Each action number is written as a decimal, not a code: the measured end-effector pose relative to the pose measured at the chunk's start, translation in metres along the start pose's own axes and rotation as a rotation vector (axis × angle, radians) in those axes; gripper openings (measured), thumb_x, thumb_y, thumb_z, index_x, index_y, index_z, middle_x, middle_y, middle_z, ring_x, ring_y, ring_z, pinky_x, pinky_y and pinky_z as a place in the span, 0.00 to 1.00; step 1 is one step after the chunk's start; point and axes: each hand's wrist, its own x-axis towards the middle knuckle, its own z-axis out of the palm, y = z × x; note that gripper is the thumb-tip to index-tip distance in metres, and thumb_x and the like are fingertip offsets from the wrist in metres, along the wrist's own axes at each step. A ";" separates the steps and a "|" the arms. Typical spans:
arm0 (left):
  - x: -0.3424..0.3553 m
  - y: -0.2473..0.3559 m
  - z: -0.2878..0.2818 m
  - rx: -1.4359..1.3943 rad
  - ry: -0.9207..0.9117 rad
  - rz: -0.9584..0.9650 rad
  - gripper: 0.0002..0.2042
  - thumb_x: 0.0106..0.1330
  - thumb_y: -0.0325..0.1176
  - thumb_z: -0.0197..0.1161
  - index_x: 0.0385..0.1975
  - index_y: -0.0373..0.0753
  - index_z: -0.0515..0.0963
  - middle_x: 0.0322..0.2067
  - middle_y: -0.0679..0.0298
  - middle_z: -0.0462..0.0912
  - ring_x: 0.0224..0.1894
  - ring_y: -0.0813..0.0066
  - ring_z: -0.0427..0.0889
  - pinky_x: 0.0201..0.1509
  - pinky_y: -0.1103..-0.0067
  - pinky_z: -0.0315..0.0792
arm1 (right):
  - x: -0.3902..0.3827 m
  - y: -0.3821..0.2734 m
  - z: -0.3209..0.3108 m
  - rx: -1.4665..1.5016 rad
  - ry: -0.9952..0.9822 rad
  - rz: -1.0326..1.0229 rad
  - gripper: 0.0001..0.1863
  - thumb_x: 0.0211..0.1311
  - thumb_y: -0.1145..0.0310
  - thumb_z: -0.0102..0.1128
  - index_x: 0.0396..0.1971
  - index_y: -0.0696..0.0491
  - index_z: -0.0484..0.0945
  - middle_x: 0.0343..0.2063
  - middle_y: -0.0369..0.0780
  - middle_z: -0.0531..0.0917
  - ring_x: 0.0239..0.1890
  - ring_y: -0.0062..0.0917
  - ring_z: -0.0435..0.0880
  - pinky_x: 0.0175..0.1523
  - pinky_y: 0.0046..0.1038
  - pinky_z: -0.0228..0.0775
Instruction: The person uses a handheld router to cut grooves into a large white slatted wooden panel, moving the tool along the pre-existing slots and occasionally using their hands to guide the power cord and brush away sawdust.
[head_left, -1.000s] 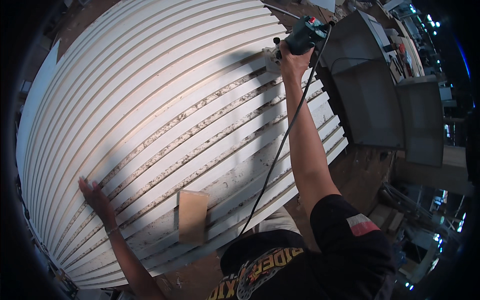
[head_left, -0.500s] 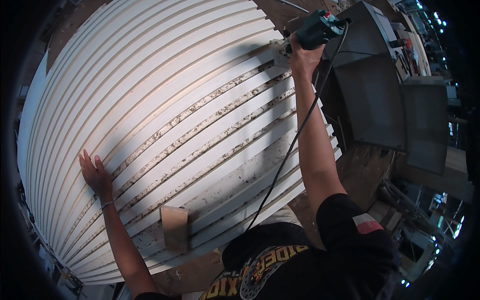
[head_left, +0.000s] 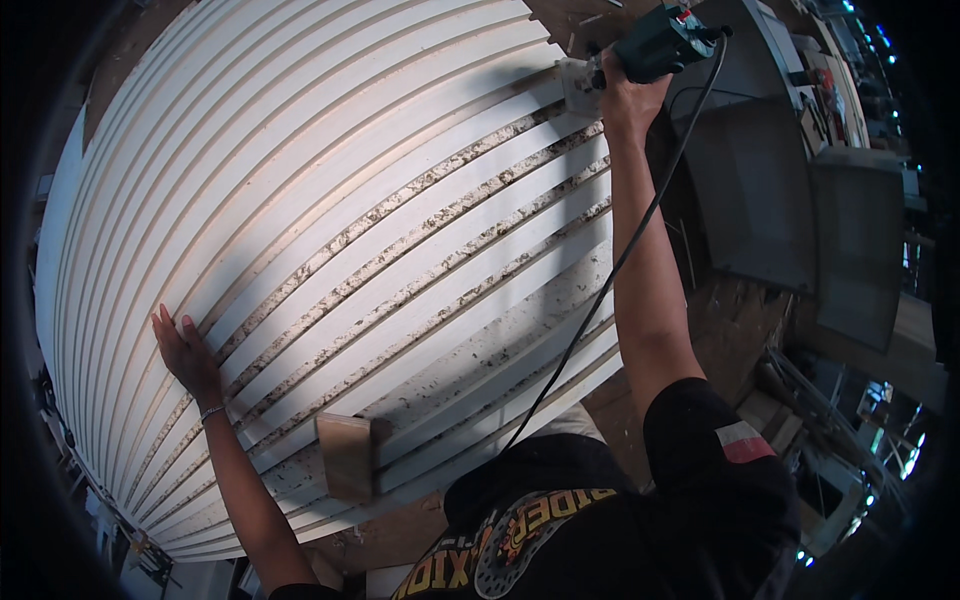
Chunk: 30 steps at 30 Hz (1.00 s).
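Note:
A dark green trim router [head_left: 662, 45] is in my right hand [head_left: 632, 105], my arm stretched far to the upper right. Its clear base rests at the right ends of the long white strips [head_left: 430, 235], and the bit is hidden. Several of the nearer grooves between the strips hold dark and pale shavings [head_left: 400, 260]. My left hand [head_left: 188, 355] lies on the strips at the left with its fingers stretched out, holding nothing. From the router a black cord [head_left: 640, 225] runs down past my right forearm toward my body.
A small wooden block [head_left: 345, 455] sits on the strips near my body. Grey box-like cabinets [head_left: 750, 190] stand to the right of the work, with loose timber pieces [head_left: 775, 425] lower down. Scraps are scattered on the brown floor [head_left: 725, 340].
My right hand and the router have moved slightly right and up, at the strips' ends. My left hand remains spread on the strips, barely shifted.

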 end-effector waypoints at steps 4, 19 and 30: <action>-0.001 -0.007 0.002 -0.012 0.012 0.000 0.29 0.81 0.51 0.51 0.74 0.39 0.65 0.75 0.41 0.60 0.78 0.45 0.58 0.80 0.58 0.54 | 0.005 -0.001 0.000 -0.002 -0.020 0.075 0.29 0.54 0.67 0.77 0.54 0.55 0.73 0.44 0.39 0.84 0.46 0.27 0.84 0.55 0.31 0.75; 0.000 -0.001 0.001 -0.019 0.031 0.028 0.26 0.81 0.46 0.53 0.73 0.38 0.67 0.73 0.40 0.63 0.77 0.44 0.62 0.78 0.58 0.59 | 0.032 0.006 0.020 0.072 -0.216 0.157 0.24 0.58 0.64 0.73 0.52 0.54 0.77 0.40 0.36 0.82 0.40 0.25 0.81 0.45 0.32 0.74; 0.000 0.001 -0.003 -0.058 0.015 0.012 0.26 0.81 0.43 0.55 0.73 0.39 0.67 0.74 0.42 0.63 0.77 0.48 0.62 0.78 0.61 0.58 | 0.034 0.022 0.028 0.200 -0.250 0.204 0.24 0.57 0.67 0.74 0.52 0.54 0.76 0.39 0.36 0.83 0.39 0.24 0.82 0.43 0.30 0.75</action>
